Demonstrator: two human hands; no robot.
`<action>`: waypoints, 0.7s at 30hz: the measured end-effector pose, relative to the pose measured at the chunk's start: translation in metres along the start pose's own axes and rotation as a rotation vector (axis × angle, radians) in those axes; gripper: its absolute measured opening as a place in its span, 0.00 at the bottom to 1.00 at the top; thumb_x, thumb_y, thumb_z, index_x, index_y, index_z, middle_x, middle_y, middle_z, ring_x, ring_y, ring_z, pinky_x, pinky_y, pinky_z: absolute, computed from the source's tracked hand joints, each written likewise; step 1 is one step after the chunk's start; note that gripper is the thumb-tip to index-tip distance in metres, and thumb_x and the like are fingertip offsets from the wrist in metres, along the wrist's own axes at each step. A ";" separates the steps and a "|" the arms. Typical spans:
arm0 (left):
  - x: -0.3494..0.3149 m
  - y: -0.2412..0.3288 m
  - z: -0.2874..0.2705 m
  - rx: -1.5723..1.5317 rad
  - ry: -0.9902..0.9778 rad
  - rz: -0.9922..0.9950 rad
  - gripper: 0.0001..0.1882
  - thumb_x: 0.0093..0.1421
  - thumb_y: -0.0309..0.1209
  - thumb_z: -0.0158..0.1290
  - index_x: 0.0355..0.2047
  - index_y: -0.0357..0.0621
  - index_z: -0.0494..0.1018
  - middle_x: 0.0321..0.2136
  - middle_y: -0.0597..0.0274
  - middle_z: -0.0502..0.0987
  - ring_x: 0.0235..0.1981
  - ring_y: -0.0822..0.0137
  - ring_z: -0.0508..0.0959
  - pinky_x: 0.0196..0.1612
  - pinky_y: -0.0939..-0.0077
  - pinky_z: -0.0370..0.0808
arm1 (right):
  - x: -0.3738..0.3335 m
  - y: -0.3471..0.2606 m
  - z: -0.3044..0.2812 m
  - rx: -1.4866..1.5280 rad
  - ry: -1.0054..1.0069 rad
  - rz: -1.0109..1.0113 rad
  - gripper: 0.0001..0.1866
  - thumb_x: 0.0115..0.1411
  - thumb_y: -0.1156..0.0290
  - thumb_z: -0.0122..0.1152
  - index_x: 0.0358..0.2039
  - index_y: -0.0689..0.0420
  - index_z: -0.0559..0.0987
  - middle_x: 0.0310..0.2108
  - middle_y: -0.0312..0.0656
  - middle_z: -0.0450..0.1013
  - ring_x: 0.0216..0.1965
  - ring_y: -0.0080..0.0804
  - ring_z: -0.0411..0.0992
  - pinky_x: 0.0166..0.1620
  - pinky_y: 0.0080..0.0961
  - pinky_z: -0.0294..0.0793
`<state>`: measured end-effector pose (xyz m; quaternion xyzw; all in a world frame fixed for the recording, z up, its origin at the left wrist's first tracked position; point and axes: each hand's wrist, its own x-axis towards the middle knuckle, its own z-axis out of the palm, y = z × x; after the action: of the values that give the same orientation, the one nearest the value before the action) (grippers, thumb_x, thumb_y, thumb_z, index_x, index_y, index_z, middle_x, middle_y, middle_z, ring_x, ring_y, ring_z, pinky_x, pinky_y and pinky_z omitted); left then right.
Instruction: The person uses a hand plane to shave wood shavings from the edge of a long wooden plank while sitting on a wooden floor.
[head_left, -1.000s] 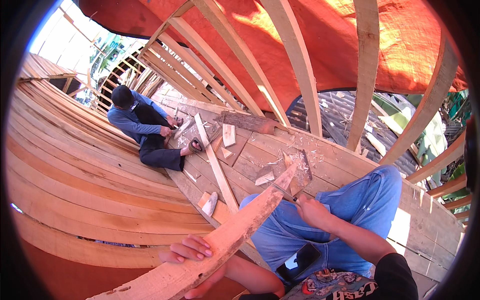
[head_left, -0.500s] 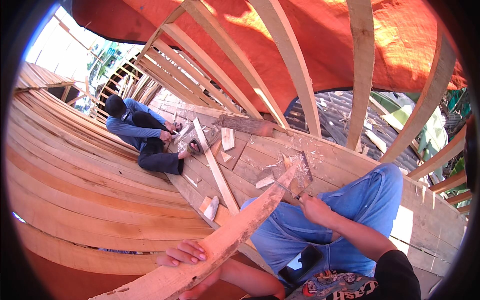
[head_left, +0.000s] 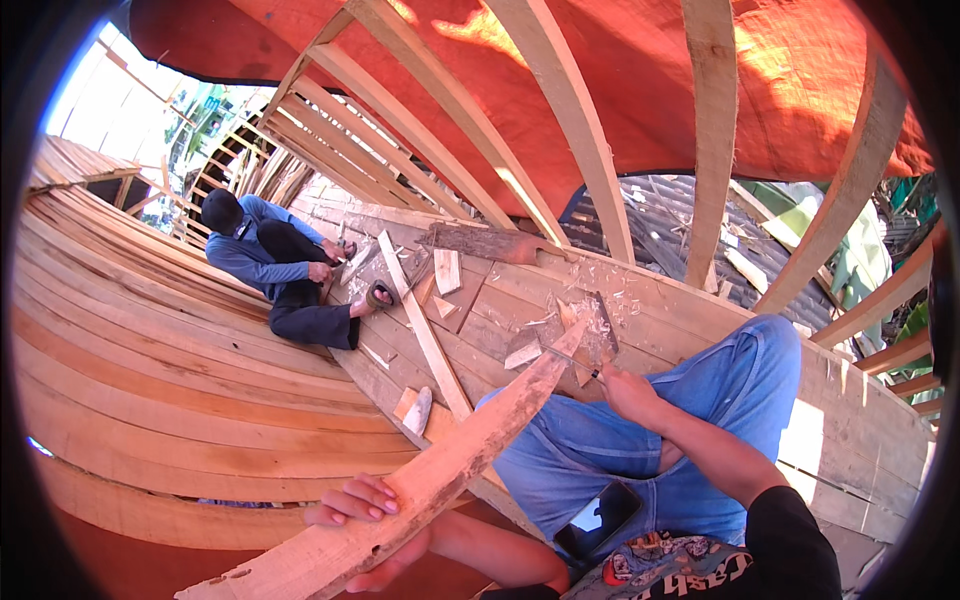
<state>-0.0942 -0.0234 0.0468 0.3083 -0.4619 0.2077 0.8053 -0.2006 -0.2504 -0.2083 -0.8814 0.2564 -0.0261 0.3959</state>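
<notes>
A long pale wooden plank (head_left: 455, 455) with a rough, dark-flecked edge slants from the lower left, past my thigh, toward the floorboards. My left hand (head_left: 360, 502) is wrapped round its near part, fingers over the top edge and thumb below. In my right hand (head_left: 628, 393) is a thin-bladed knife (head_left: 568, 357), gripped by its dark handle. Its blade lies across the plank near the narrowed far end. Whether the edge is cutting in cannot be seen. Around that end lie wood shavings (head_left: 628, 290) and a few offcuts.
A phone (head_left: 598, 520) rests on my lap. A wooden strip (head_left: 425, 325), a small block (head_left: 447, 270) and a whitish lump (head_left: 418, 410) lie on the boards. Another person (head_left: 265, 250) sits at the far left. Curved upright ribs (head_left: 710, 140) stand before an orange tarp (head_left: 640, 70).
The whole view has shifted slightly up and left. My hands, the plank and the knife keep nearly the same arrangement, the blade still across the plank's far end.
</notes>
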 end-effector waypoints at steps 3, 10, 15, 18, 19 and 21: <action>0.003 0.006 -0.001 0.019 -0.011 0.000 0.35 0.51 0.63 0.51 0.33 0.40 0.56 0.19 0.62 0.61 0.16 0.69 0.63 0.23 0.80 0.63 | -0.018 -0.038 -0.005 0.041 -0.064 -0.046 0.13 0.59 0.69 0.50 0.39 0.64 0.66 0.26 0.62 0.73 0.29 0.62 0.73 0.32 0.53 0.71; 0.003 0.005 -0.003 0.019 -0.029 -0.001 0.35 0.51 0.63 0.51 0.33 0.40 0.56 0.19 0.61 0.61 0.16 0.70 0.63 0.22 0.80 0.63 | -0.008 -0.020 0.006 0.034 -0.042 -0.002 0.13 0.59 0.70 0.49 0.38 0.66 0.66 0.28 0.63 0.73 0.31 0.61 0.74 0.34 0.53 0.72; -0.003 -0.003 0.011 -0.012 0.011 0.002 0.35 0.51 0.63 0.51 0.33 0.41 0.56 0.19 0.61 0.61 0.16 0.69 0.64 0.22 0.79 0.64 | 0.006 0.029 0.023 -0.006 0.072 0.061 0.13 0.59 0.70 0.48 0.38 0.68 0.66 0.28 0.64 0.73 0.32 0.61 0.74 0.35 0.52 0.72; 0.000 0.005 0.018 -0.011 -0.038 0.016 0.35 0.51 0.63 0.51 0.33 0.41 0.56 0.20 0.61 0.61 0.15 0.69 0.64 0.22 0.79 0.65 | -0.002 0.011 0.019 -0.008 0.033 0.031 0.12 0.59 0.70 0.49 0.37 0.66 0.66 0.28 0.64 0.73 0.31 0.61 0.73 0.34 0.52 0.72; 0.002 0.007 0.019 -0.011 -0.056 0.012 0.35 0.51 0.63 0.51 0.33 0.41 0.56 0.20 0.61 0.61 0.15 0.69 0.64 0.22 0.79 0.65 | -0.002 -0.001 0.014 0.020 0.002 0.010 0.13 0.59 0.70 0.49 0.38 0.67 0.66 0.27 0.64 0.73 0.32 0.61 0.73 0.35 0.51 0.72; 0.000 0.007 0.016 0.020 -0.024 -0.005 0.35 0.51 0.63 0.51 0.33 0.41 0.56 0.20 0.61 0.61 0.15 0.69 0.64 0.22 0.79 0.65 | -0.013 -0.024 0.001 0.049 -0.085 0.000 0.14 0.58 0.70 0.49 0.40 0.69 0.66 0.27 0.63 0.73 0.33 0.61 0.74 0.37 0.49 0.73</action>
<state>-0.1083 -0.0287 0.0550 0.3202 -0.4688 0.2065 0.7969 -0.2016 -0.2303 -0.1902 -0.8717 0.2386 0.0053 0.4280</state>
